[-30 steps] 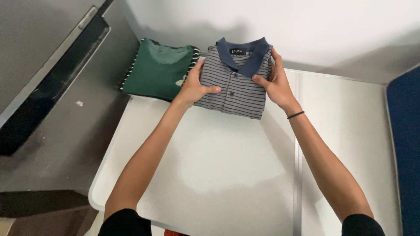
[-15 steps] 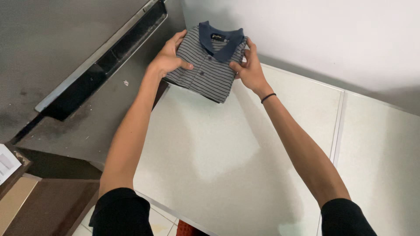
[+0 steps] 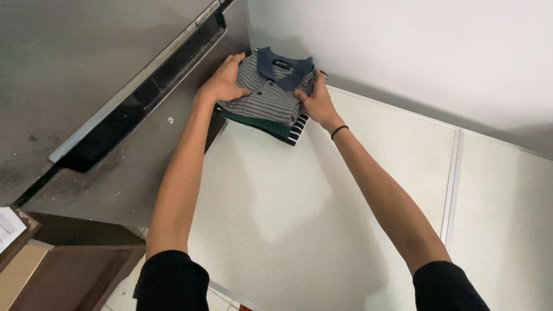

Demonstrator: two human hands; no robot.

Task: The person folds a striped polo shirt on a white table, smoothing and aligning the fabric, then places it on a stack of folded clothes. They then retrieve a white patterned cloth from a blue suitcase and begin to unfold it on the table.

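Lowered since before, our folded striped polo (image 3: 271, 98) now on the green shirt (image 3: 262, 122), mostly hidden beneath; left hand (image 3: 224, 80), right hand (image 3: 314, 99) gripping its sides at the table (image 3: 322, 201) corner

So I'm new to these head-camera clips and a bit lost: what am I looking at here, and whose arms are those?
The picture comes from a camera worn on a person's head, looking down, so the two bare arms are the wearer's own. The left hand and the right hand grip the sides of a folded grey striped polo with a blue collar. It sits on a folded green shirt, with a black-and-white striped one underneath. The pile is at the far corner of a white table, by the wall.
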